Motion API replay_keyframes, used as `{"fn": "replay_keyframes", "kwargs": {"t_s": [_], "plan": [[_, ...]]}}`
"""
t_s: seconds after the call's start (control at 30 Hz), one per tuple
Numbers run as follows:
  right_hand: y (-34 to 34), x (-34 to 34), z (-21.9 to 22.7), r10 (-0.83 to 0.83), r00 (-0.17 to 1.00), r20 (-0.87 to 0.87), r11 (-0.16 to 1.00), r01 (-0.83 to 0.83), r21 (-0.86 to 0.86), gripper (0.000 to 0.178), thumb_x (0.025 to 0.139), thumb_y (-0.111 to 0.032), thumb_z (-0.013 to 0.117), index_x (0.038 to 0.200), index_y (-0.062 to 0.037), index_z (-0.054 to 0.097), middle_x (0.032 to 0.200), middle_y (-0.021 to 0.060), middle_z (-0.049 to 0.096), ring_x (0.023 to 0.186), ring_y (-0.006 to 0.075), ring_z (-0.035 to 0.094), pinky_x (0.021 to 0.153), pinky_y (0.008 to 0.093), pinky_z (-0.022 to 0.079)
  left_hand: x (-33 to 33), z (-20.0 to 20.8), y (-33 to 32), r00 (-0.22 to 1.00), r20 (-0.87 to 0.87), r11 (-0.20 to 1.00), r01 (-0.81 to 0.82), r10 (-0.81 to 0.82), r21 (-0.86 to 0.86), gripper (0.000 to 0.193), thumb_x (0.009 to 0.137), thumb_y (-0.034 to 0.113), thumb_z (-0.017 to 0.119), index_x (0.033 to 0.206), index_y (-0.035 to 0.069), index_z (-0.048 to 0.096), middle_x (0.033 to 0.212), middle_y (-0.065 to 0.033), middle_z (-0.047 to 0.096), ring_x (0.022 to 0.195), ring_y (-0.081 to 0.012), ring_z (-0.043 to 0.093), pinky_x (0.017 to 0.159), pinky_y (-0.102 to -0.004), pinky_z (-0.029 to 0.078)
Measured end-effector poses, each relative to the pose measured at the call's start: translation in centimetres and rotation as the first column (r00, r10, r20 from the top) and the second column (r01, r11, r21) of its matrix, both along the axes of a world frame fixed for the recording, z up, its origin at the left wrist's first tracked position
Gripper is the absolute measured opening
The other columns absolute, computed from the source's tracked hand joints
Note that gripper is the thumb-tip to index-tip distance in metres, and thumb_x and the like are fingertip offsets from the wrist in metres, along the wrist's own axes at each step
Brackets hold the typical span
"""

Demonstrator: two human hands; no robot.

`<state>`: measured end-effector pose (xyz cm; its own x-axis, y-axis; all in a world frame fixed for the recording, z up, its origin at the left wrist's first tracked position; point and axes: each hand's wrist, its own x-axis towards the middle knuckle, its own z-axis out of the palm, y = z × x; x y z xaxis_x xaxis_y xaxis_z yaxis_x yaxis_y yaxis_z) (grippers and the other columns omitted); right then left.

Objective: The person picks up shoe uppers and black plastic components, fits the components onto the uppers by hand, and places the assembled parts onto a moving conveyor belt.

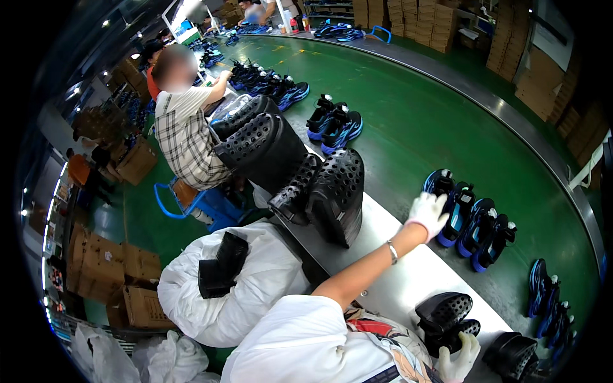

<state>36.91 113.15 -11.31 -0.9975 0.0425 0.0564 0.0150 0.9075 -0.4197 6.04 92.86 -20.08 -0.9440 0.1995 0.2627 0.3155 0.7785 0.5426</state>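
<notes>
My left hand (428, 216), in a white glove, reaches over the worktable's far edge to a row of black-and-blue sneakers on the green belt. Its fingers are apart beside the leftmost sneaker (438, 183); whether they touch it I cannot tell. Close to my body, my right hand (460, 361), also gloved, has its thumb and fingers spread at the near side of a pair of black perforated plastic shoe inserts (445, 310). No firm grip shows there. Another black insert (511, 355) lies just right of that hand.
Large stacks of black inserts (337, 195) stand on the white worktable (389, 274) to my left. The green belt (408, 115) carries more sneakers (336, 124). A white sack (211, 319) with black pieces stands at left, near cartons (96, 268). A co-worker (191, 137) sits farther along.
</notes>
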Motion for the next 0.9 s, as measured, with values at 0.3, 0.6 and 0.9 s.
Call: {"fn": "replay_keyframes", "kwargs": {"t_s": [0.3,0.6,0.9], "plan": [[0.0,0.1,-1.5,-0.199,0.980,-0.005,0.977,0.198,-0.080,0.043,0.066,-0.009,0.064,0.107,-0.0006,0.058,0.111,0.0183,0.054,0.106,0.0353,0.049,0.096,0.0415,0.039,7.2,24.0,-10.1,0.735,-0.621,0.418,0.671,-0.272,0.612,0.058,0.092,0.036,0.054,0.135,-0.002,0.042,0.142,-0.0170,0.041,0.129,-0.0302,0.041,0.107,-0.0430,0.032],[0.5,0.7,-2.4,-0.219,0.973,-0.073,0.973,0.213,-0.088,0.044,0.062,-0.012,0.068,0.105,-0.0029,0.060,0.108,0.0157,0.056,0.103,0.0348,0.050,0.093,0.0428,0.040,13.9,27.9,-13.2,0.315,-0.936,-0.073,0.942,-0.156,0.329,0.061,0.089,0.049,0.048,0.132,0.006,0.044,0.143,-0.0145,0.037,0.133,-0.0322,0.028,0.111,-0.0510,0.018],[1.6,0.3,-3.7,-0.262,0.958,-0.118,0.965,0.261,-0.031,0.046,0.062,-0.012,0.071,0.106,-0.0047,0.061,0.108,0.0154,0.056,0.103,0.0350,0.050,0.092,0.0432,0.041,11.2,23.1,-8.9,0.315,-0.924,0.207,0.910,0.215,0.358,0.038,0.091,0.026,0.048,0.120,0.004,0.052,0.123,-0.0115,0.054,0.113,-0.0257,0.051,0.105,-0.0439,0.033]]}}
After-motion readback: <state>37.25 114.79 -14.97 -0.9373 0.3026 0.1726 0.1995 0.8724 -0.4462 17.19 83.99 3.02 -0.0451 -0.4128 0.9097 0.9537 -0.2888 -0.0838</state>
